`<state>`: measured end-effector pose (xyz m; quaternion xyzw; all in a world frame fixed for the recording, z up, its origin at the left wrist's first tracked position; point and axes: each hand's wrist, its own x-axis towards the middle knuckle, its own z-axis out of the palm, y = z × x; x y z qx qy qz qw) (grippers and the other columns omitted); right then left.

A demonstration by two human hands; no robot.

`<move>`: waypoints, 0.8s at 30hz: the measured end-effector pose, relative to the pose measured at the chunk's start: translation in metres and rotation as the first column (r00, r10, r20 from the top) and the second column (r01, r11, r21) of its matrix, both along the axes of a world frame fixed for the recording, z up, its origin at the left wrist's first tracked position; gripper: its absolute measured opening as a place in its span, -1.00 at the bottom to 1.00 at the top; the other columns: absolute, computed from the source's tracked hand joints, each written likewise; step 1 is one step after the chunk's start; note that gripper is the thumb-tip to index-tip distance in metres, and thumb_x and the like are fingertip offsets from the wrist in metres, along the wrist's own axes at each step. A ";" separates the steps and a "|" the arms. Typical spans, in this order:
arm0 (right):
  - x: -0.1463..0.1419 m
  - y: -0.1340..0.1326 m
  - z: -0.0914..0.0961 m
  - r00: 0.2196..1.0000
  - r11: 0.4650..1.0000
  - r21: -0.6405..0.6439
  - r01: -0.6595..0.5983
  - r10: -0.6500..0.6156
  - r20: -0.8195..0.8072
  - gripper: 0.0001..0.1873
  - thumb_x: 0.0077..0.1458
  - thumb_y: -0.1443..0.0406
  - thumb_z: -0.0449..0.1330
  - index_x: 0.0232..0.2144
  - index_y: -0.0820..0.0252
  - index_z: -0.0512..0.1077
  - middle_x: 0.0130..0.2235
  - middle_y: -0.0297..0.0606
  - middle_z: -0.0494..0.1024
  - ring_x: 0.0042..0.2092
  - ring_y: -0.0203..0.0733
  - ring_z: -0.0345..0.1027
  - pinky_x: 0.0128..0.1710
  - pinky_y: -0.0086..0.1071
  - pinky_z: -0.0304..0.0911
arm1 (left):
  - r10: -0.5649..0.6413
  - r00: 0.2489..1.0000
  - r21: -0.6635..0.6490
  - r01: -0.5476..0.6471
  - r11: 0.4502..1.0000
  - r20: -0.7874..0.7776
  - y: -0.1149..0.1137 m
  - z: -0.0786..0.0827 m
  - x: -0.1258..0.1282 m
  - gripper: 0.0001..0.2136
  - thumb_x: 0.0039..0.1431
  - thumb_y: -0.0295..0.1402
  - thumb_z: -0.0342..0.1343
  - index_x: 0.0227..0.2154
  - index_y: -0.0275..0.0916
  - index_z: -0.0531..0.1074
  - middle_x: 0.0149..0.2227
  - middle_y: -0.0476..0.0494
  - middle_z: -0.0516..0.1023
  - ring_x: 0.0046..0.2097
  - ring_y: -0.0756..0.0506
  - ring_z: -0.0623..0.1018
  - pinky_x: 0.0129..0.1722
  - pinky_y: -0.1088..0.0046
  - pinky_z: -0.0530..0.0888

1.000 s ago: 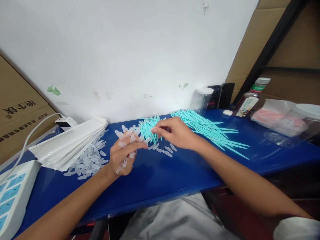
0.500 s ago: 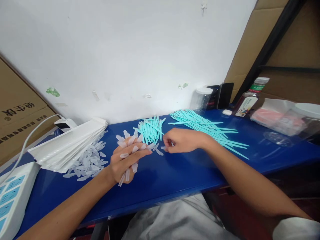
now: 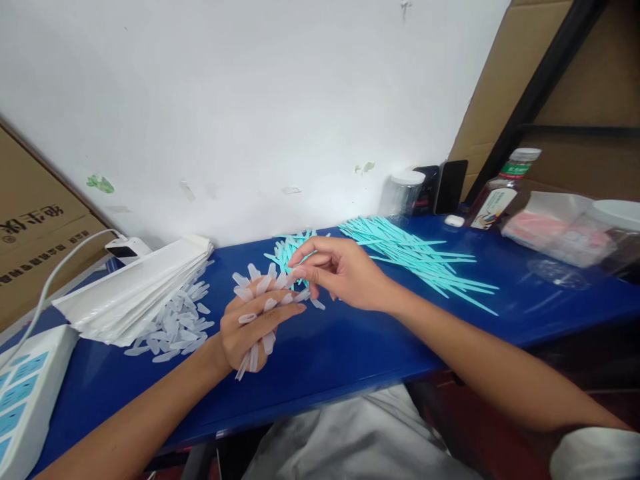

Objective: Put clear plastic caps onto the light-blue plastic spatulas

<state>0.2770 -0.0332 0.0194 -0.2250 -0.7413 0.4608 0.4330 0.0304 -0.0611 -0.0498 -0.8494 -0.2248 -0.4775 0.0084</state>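
Several small translucent plastic caps (image 3: 263,283) stick out between the fingers of my left hand (image 3: 253,320), which is closed around them above the blue table. My right hand (image 3: 337,270) meets it at the fingertips. Its thumb and index finger pinch together on a cap (image 3: 290,280) at the edge of the bunch; the other fingers are loosely curled. Behind the right hand lies a partly hidden pile of short turquoise sticks (image 3: 285,250) with clear tips. A loose cap (image 3: 317,304) rests on the table just below the hands.
Long turquoise sticks (image 3: 415,257) are spread at the right. On the left, more caps (image 3: 177,323) lie beside white plastic bags (image 3: 135,290) and a power strip (image 3: 35,387). A lidded jar (image 3: 403,197), a bottle (image 3: 505,190) and a pink-filled bag (image 3: 545,220) stand along the right.
My right hand has moved left from the table beside the sticks to the fingertips of my left hand. The left hand stays nearly in place, holding its caps.
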 end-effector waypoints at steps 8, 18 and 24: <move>-0.003 0.003 0.000 0.998 0.998 -0.057 0.000 -0.004 -0.065 -0.67 0.09 0.10 0.46 -0.23 0.24 0.62 -0.39 -0.27 0.62 -0.46 -0.30 0.47 -0.51 -0.48 0.31 | -0.061 0.998 0.042 0.061 0.997 -0.002 0.001 0.006 0.004 -0.66 0.46 -0.34 0.02 0.18 -0.08 0.54 0.09 -0.22 0.65 0.11 -0.27 0.65 0.18 0.01 0.61; -0.003 0.005 0.003 1.000 0.996 -0.085 0.008 -0.009 -0.008 -0.68 -0.01 0.14 0.52 -0.27 0.26 0.68 -0.44 -0.30 0.61 -0.49 -0.37 0.35 -0.51 -0.49 0.23 | 0.010 0.992 0.085 0.001 0.996 -0.124 -0.002 0.005 -0.001 -0.65 0.45 -0.43 -0.02 0.16 -0.12 0.53 0.15 -0.21 0.61 0.14 -0.22 0.63 0.24 0.07 0.56; 0.001 0.007 0.000 1.000 0.999 -0.046 -0.003 0.003 0.013 -0.66 0.00 0.12 0.52 -0.25 0.25 0.69 -0.43 -0.27 0.64 -0.47 -0.32 0.44 -0.49 -0.48 0.27 | 0.017 0.982 0.214 0.024 0.977 -0.187 0.002 0.013 -0.001 -0.64 0.47 -0.42 -0.07 0.19 -0.13 0.50 0.11 -0.20 0.63 0.16 -0.18 0.61 0.28 0.10 0.52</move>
